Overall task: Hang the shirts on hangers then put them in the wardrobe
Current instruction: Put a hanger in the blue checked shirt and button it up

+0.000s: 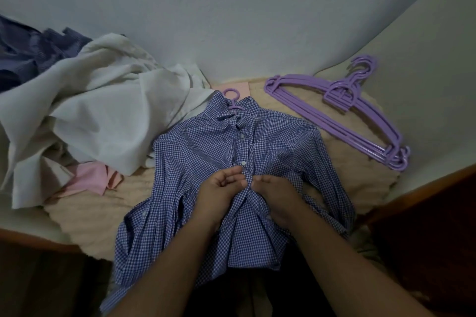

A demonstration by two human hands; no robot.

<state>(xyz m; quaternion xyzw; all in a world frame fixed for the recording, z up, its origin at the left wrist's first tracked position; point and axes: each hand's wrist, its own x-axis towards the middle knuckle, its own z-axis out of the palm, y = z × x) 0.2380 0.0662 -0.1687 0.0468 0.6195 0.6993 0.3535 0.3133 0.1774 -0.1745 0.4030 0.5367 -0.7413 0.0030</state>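
Two hands meet at the button placket of the blue checked shirt: our left hand pinches the fabric edge by a white button, and our right hand grips the opposite edge, fingers curled into the cloth, likely so the front can be buttoned and stay put. We have the shirt lying flat on the beige bedcover, already on a purple hanger whose hook pokes out past the collar. To our right the spare hangers wait stacked, within reach. To our left, a heap of white and pink clothes remains undone.
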